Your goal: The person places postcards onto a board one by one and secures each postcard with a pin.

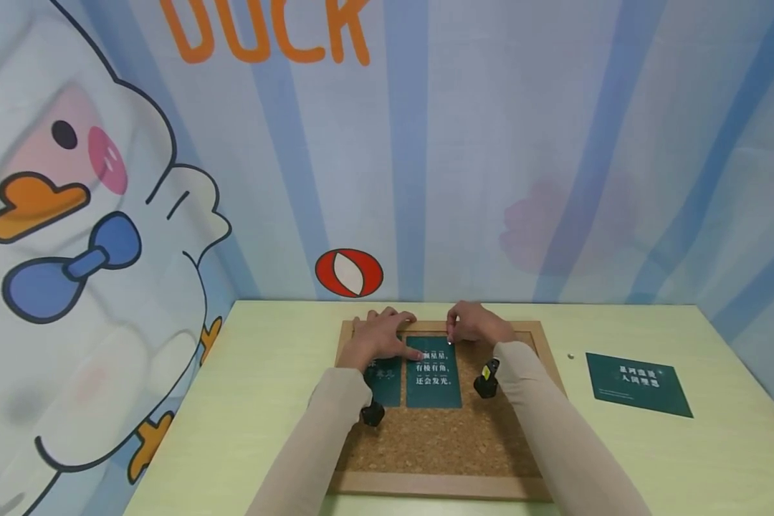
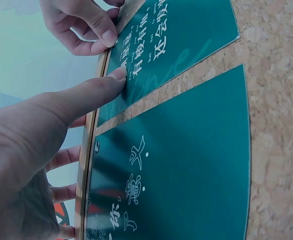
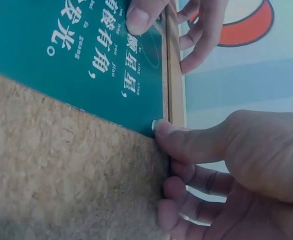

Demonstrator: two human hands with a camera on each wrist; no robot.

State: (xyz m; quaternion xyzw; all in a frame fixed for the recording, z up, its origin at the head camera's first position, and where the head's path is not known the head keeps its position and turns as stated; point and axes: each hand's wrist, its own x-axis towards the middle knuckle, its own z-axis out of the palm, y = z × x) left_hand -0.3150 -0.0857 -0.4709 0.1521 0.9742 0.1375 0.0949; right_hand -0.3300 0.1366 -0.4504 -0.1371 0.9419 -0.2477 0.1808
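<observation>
A green card (image 1: 433,380) with white writing lies on the cork board (image 1: 445,444). My left hand (image 1: 382,335) presses its thumb (image 2: 99,92) on this card's upper part, its other fingers spread over the board's top frame. My right hand (image 1: 476,322) pinches a small pale thumbtack (image 3: 155,125) between thumb and finger at the card's top right corner. Left of that card is a second green card (image 2: 196,150), partly under my left hand in the head view. A shiny tack head (image 2: 97,146) shows at its corner in the left wrist view.
To the right of the board a third green card (image 1: 638,385) lies on the pale yellow table (image 1: 232,423), beside a small round tack (image 1: 570,356). The board has a raised wooden frame (image 1: 438,484). Behind the table hangs a printed backdrop (image 1: 464,143).
</observation>
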